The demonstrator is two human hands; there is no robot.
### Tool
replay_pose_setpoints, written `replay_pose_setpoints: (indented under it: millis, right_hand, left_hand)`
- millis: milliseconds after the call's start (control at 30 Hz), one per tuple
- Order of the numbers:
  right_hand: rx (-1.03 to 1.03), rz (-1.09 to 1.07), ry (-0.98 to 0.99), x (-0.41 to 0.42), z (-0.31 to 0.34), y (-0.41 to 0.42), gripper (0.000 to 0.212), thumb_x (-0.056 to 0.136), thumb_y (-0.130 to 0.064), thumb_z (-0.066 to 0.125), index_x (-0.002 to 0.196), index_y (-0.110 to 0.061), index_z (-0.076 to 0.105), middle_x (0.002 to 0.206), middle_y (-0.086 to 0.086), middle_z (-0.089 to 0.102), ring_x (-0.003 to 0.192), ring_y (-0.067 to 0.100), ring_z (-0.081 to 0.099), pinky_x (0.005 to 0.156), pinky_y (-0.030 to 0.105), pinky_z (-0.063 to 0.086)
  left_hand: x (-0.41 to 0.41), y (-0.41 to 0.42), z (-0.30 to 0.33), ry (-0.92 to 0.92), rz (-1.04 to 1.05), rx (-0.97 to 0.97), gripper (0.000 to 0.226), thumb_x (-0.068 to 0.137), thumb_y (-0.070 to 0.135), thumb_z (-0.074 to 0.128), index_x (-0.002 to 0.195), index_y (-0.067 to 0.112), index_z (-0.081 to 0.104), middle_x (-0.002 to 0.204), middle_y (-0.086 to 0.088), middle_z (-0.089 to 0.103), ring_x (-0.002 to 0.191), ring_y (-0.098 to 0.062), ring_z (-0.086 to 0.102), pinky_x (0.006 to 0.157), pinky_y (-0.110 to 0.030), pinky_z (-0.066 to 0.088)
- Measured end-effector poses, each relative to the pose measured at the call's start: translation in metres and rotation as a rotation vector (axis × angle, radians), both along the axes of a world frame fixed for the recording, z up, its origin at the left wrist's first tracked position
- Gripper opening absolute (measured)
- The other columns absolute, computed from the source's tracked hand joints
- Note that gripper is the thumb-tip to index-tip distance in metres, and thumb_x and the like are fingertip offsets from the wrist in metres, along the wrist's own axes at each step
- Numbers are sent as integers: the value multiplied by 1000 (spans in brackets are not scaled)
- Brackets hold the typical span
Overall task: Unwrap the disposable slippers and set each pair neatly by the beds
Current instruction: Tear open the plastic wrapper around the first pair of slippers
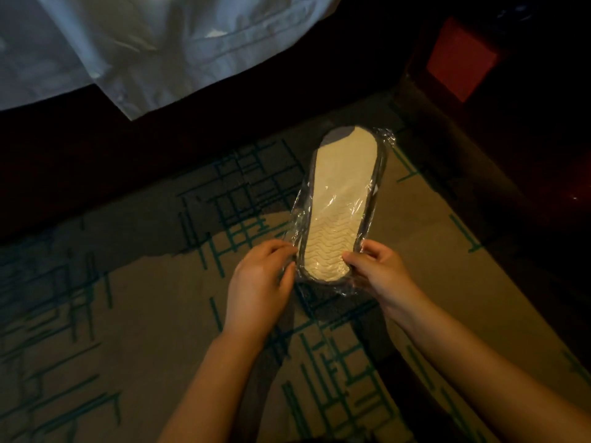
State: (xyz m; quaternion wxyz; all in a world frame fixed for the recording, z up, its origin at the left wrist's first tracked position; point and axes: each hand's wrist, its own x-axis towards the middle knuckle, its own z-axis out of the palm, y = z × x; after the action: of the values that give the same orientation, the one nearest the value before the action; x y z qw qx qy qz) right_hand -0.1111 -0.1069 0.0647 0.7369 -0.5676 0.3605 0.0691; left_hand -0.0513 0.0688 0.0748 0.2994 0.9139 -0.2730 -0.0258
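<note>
Above a dim patterned carpet [134,302], between two bare hands, a wrapped pair of slippers [342,203] is held sole-up, its pale, wavy-ribbed sole facing the camera and a dark trim running around its edge. The clear plastic wrap [380,135] still encloses it, crinkling loose at the far end and shining along the sides. The near end of the package sits between the hands: the left hand [259,279] grips the left edge, its fingers curled in and pinching the plastic there, while the right hand [377,270] holds the right edge, thumb lying on the sole's rim and the other fingers tucked under the package, so how far they close cannot be told. The far end points away from the person toward the bed. The carpet is tan with teal and dark crossing lines, and a shadow falls across it below the forearms. Beyond the package a dark bed base [160,148] runs across the view, with white bedding [153,43] hanging over it at the upper left. At the upper right stands dark furniture with a red panel [460,59], mostly lost in shadow.
</note>
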Motion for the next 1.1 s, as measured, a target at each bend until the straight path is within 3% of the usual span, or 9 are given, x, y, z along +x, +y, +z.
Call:
replay_pose_setpoints:
  millis: [167, 300, 400, 533, 600, 700, 900, 1100]
  right_hand:
    - [-33, -18, -52, 0, 6, -3, 9, 87, -8, 60, 83, -16, 63, 68, -5, 69, 63, 9, 62, 60, 24, 48]
    - [-49, -15, -71, -1, 8, -5, 12, 88, -8, 58, 82, -17, 62, 68, -7, 69, 61, 4, 65, 60, 19, 48]
    - [-59, 8, -95, -2, 9, -5, 12, 88, -7, 57, 84, -18, 62, 76, -8, 67, 56, -7, 64, 52, 10, 46]
    - [-26, 18, -99, -2, 9, -7, 15, 88, -7, 57, 85, -21, 61, 81, -7, 70, 63, -3, 67, 55, 12, 49]
    - [-18, -8, -97, -1, 9, -7, 20, 87, -7, 59, 78, -25, 59, 73, -7, 69, 62, 1, 67, 59, 16, 51]
    - [-32, -32, -89, 2, 5, -8, 21, 87, -7, 59, 74, -24, 58, 62, -9, 68, 58, 1, 64, 60, 18, 50]
    - [185, -176, -78, 8, 1, -17, 18, 91, -5, 52, 76, -13, 58, 52, -5, 68, 47, 4, 64, 44, 18, 52]
    - [368, -293, -91, 4, 0, -38, 12, 90, -6, 52, 85, -8, 62, 77, 6, 72, 73, 15, 69, 59, 23, 59]
  left_hand:
    - [1, 0, -2, -111, 27, 95, 20, 80, 24, 59, 93, 15, 70, 93, -5, 63, 88, -20, 58, 67, -23, 42]
    - [0, -5, -1, -243, -23, 78, 15, 77, 24, 62, 84, 14, 71, 99, -8, 64, 99, -20, 49, 77, -24, 40]
    - [1, -9, -3, -196, -74, 47, 17, 79, 27, 60, 90, 16, 68, 92, -1, 66, 95, -16, 49, 81, -22, 37]
    - [-3, -9, -2, -209, 12, 96, 21, 79, 27, 60, 93, 17, 71, 90, -2, 67, 93, -19, 49, 72, -31, 44]
    - [-5, -8, -1, -253, 57, 118, 18, 77, 25, 62, 89, 16, 73, 94, -6, 66, 95, -25, 52, 70, -35, 46]
    - [-7, -7, -1, -296, 44, 42, 14, 78, 23, 62, 82, 14, 72, 95, -8, 65, 99, -23, 48, 75, -36, 47]
    - [-12, -11, -5, -407, -300, -104, 10, 80, 15, 67, 88, 13, 71, 93, -3, 73, 102, -14, 57, 94, -35, 44]
    - [-1, 25, -34, -374, -324, -12, 17, 82, 16, 63, 97, 14, 71, 103, -2, 73, 108, -15, 61, 100, -39, 43]
